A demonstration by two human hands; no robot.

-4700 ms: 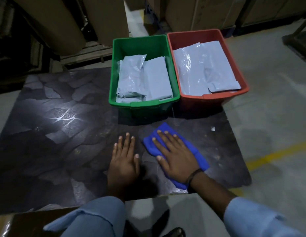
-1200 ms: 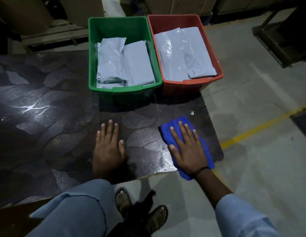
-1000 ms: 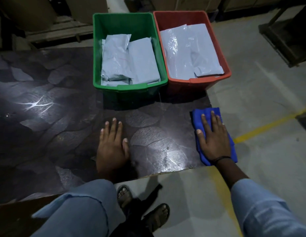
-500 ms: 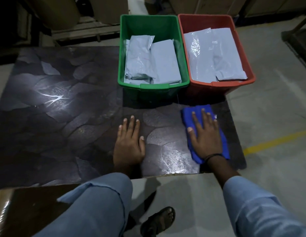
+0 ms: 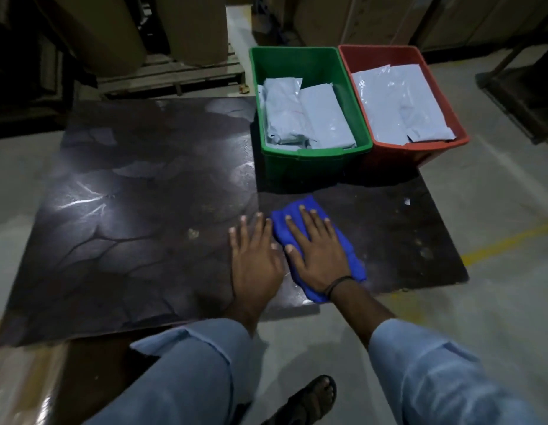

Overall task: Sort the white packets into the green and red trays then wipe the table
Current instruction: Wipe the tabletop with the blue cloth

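While left hand [image 5: 254, 259] and right hand [image 5: 315, 256] lie flat, one cloth [image 5: 348, 250], two trays [image 5: 315, 152], perhaps four packets [image 5: 324, 118] show.

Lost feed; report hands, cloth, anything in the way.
Left hand flat on table. Right hand pressing blue cloth. Packets in green tray, red tray. White scrap right.

dim room; grey concrete floor [image 5: 496, 210] with a yellow line [image 5: 508, 240]; wooden pallet [image 5: 174, 75] under brown rolls [image 5: 113, 26].

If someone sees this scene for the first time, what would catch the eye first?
The bright blue cloth under the flat right hand, near the front edge of the dark table, stands out most. Behind it a green tray and a red tray sit side by side, both holding white packets.
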